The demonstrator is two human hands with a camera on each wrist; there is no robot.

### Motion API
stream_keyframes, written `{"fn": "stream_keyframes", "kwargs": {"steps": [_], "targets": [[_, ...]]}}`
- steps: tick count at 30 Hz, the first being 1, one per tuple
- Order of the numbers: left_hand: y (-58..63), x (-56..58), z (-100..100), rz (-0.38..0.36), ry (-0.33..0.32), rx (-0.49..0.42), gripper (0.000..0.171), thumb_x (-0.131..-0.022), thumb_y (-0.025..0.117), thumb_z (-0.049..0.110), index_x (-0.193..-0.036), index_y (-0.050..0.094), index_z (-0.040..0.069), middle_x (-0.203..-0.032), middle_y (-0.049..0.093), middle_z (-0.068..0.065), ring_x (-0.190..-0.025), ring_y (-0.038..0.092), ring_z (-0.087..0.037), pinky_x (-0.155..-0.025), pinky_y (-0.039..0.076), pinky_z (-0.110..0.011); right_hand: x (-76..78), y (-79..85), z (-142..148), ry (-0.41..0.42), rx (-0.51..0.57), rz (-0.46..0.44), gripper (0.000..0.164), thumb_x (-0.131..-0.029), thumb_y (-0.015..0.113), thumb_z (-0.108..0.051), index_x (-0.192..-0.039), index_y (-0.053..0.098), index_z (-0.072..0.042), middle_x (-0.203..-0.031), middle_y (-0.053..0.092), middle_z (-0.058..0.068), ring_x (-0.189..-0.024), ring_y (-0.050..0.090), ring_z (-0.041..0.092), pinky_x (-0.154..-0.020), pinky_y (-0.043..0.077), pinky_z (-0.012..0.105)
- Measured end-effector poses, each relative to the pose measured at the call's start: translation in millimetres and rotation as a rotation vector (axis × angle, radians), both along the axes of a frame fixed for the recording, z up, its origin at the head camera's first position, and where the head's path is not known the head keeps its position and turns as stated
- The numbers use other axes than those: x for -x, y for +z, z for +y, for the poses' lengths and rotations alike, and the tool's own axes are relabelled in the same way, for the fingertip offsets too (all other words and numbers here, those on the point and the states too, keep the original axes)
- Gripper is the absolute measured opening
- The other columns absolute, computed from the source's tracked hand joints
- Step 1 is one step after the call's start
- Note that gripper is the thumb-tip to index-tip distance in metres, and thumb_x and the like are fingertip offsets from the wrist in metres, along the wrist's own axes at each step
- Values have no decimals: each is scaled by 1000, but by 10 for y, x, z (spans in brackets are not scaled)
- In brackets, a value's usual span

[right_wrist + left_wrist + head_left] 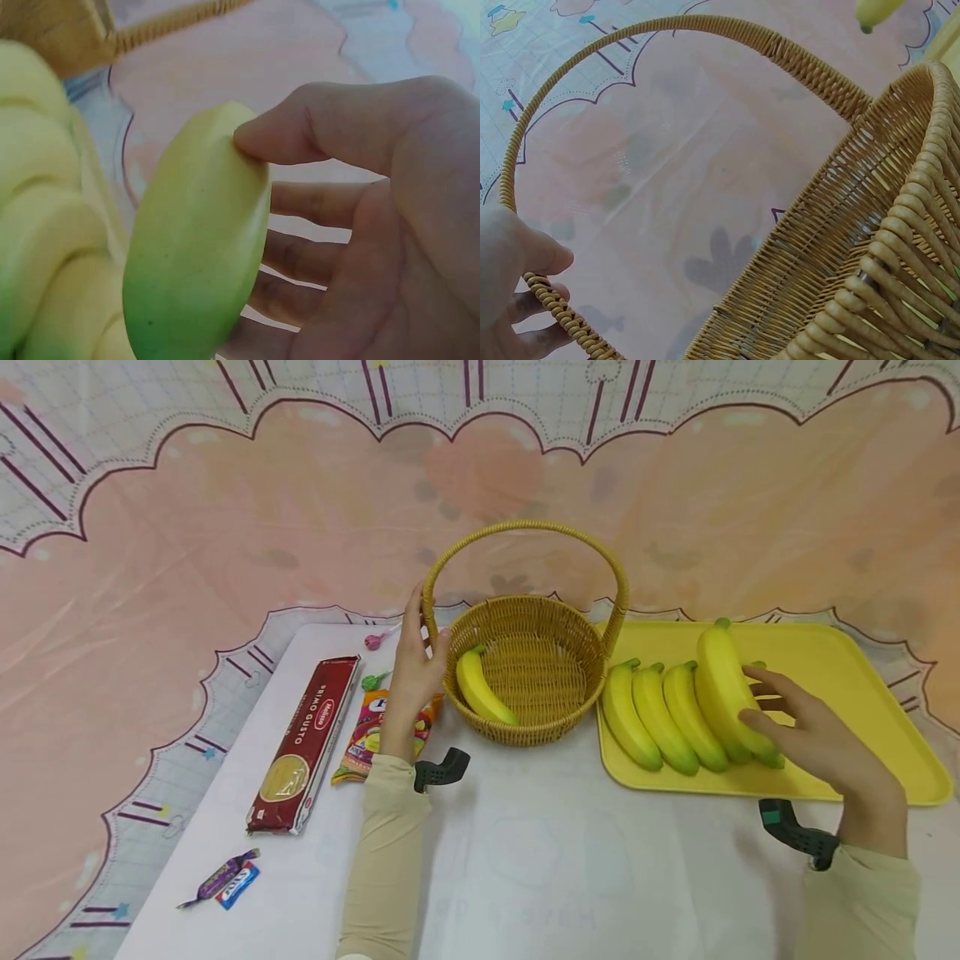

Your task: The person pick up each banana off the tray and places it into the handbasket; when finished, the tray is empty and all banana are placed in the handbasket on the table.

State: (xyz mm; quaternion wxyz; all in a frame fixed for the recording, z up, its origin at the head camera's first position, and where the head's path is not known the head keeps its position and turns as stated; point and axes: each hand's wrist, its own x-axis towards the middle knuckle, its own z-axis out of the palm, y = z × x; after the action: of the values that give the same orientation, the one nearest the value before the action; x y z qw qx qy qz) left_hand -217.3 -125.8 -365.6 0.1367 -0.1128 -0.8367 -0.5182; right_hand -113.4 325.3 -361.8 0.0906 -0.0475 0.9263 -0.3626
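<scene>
A yellow banana [196,247] with a greenish end is held in my right hand [813,727], thumb on one side and fingers on the other. In the head view it overlaps the row of bananas [667,718] lying on the yellow tray [885,710]. My left hand [416,664] grips the side of the handle of a round wicker basket [525,735], thumb and fingers around it in the left wrist view. One banana [480,689] lies inside the basket at its left.
Left of the basket lie a red pasta pack [303,747], an orange candy bag [367,735], and pink [373,642] and green [371,682] lollipops. Two small wrapped sweets [228,878] are near the table's left edge. A patterned cloth [337,527] hangs behind the table.
</scene>
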Motion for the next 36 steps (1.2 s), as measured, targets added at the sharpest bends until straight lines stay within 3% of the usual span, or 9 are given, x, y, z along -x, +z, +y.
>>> {"fn": "stream_keyframes", "kwargs": {"steps": [8,11,15,20,24,28,32,36], "targets": [[-15,2,1,11,-3,12,68,-98,48,12,-152,9,25,-157,20,-3,-141,29,-24,-107,37,-49,-20,149,-358,104,8,49,64,-96,54,-29,-150,20,-29,-145,36,13,-123,40,32,-85,45,42],[-17,6,-6,20,-6,19,69,-98,49,12,-152,9,22,-156,22,-4,-141,30,-24,-107,37,-49,-19,176,-496,128,35,38,62,-96,55,-30,-149,23,-32,-146,36,8,-124,41,29,-87,46,42],[-20,8,-8,29,-5,33,70,-97,50,11,-152,8,22,-155,25,-7,-141,30,-25,-108,34,-51,8,179,-654,174,74,21,60,-96,55,-31,-148,25,-31,-146,36,7,-126,40,30,-91,44,52],[-31,3,-3,19,-4,35,73,-97,50,12,-152,6,28,-154,27,-7,-141,29,-24,-110,31,-53,19,191,-758,207,107,12,61,-96,55,-30,-148,24,-25,-145,35,10,-126,39,33,-95,40,59],[-37,-12,-5,-3,6,39,72,-97,50,14,-152,5,30,-155,24,-4,-142,28,-23,-112,29,-51,-35,225,-766,237,61,49,61,-96,55,-28,-148,25,-21,-145,35,13,-122,43,35,-92,44,52],[-34,-22,-1,-4,13,49,72,-97,50,14,-152,5,28,-156,23,-4,-142,28,-23,-113,28,-49,-75,278,-814,284,21,77,59,-96,56,-27,-147,28,-25,-142,40,10,-118,49,31,-88,47,41],[-25,-12,12,16,8,58,73,-96,51,13,-152,5,27,-156,23,-6,-142,27,-23,-114,27,-48,50,368,-958,376,8,104,56,-96,56,-25,-145,31,-26,-134,48,9,-115,51,29,-88,45,47],[-20,-10,9,27,10,66,73,-96,52,14,-152,6,27,-158,17,-4,-144,24,-23,-114,25,-48,352,456,-1163,455,-30,103,51,-95,56,-24,-142,36,-21,-130,52,6,-115,52,26,-92,44,49]]}}
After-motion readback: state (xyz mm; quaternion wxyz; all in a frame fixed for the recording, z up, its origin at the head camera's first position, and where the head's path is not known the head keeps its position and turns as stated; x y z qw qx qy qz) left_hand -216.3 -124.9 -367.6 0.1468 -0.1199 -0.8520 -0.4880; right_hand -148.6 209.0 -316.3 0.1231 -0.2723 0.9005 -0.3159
